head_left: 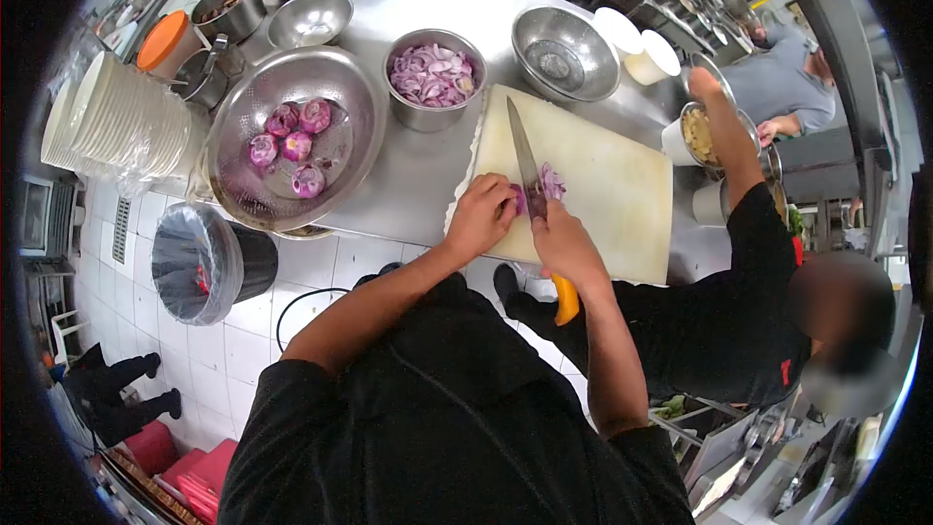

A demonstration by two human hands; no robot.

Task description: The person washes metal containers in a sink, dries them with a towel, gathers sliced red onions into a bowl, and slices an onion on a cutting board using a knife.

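Note:
My right hand (566,243) grips a kitchen knife (523,144) by its yellow handle, the blade pointing away from me over the white cutting board (612,175). Close to the blade's left side, the curled fingers of my left hand (483,214) hold a piece of red onion (518,199) against the board. A few cut onion slices (552,182) lie just right of the blade. Beyond the board's left corner stands a steel pot of sliced red onion (432,76). Several peeled whole onions (296,146) sit in a large steel basin (228,117) farther left.
A steel bowl (566,53) stands behind the board. Stacked white containers (126,122) and an orange-lidded tub (163,42) occupy the left end. A lined bin (199,262) is below. At right, a co-worker's arm (729,126) reaches over a container of pale yellow pieces (698,133).

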